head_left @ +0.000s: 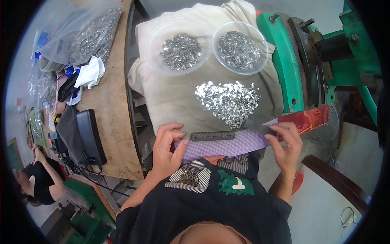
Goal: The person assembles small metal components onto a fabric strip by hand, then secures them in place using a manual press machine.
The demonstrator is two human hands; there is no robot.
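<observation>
A dark grey slotted metal bar (213,136) lies on a purple checked cloth (243,143) in front of my body. My left hand (165,149) is at the cloth's left end, just left of the bar. Its fingers are curled in and its thumb comes close to the forefinger; whatever may be between them is hidden. At the cloth's right end, my right hand (287,143) has thumb and forefinger drawn together. What sits in that pinch is too small to make out. Beyond the bar rests a loose pile of small shiny metal pieces (229,101).
Two clear round tubs, one (150,53) left and one (264,61) right, hold small metal parts on a beige cloth (162,97). A green machine (280,61) stands right. A wooden bench (115,101) with bags and a black case is left; another person (42,179) sits beyond.
</observation>
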